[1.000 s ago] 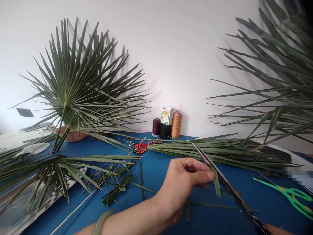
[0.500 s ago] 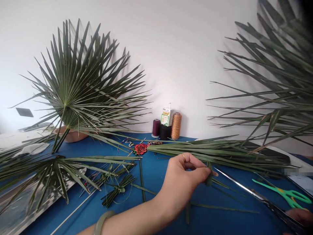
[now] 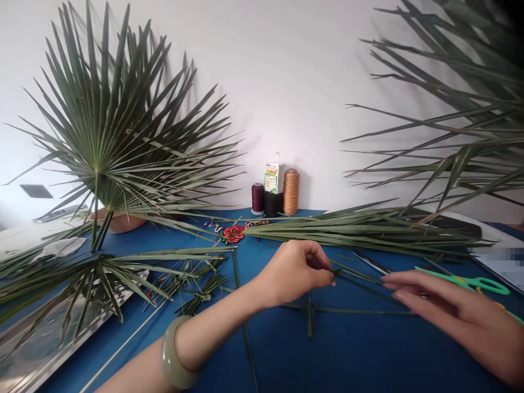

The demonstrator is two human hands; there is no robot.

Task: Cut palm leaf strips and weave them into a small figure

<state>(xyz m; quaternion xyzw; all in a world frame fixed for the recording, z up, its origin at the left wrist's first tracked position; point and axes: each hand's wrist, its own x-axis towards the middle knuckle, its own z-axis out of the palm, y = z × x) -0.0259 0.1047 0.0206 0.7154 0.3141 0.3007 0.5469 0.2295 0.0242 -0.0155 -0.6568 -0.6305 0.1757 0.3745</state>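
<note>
My left hand (image 3: 298, 273), with a ring and a pale green bangle, is closed in a pinch on a green palm leaf strip (image 3: 336, 273). Thin strip ends trail from it to the right. My right hand (image 3: 454, 311) reaches in from the right, fingers stretched out and slightly blurred. Beneath those fingers lies a slim pointed metal tool (image 3: 370, 263); the hand covers its rear part, so its kind is unclear. Below my left hand, a knotted leaf strip (image 3: 310, 314) lies on the blue table, crossed by a longer strip.
Green-handled scissors (image 3: 470, 281) lie beyond my right hand. A bundle of palm strips (image 3: 347, 232) stretches along the back, near a red rose patch (image 3: 233, 234), a maroon thread spool (image 3: 257, 198) and an orange thread cone (image 3: 291, 191). Large palm fans (image 3: 98, 164) stand at left.
My right hand has come further into view from the lower right and its fingers now extend over the metal tool. My left hand keeps its pinch. The camera view has shifted.
</note>
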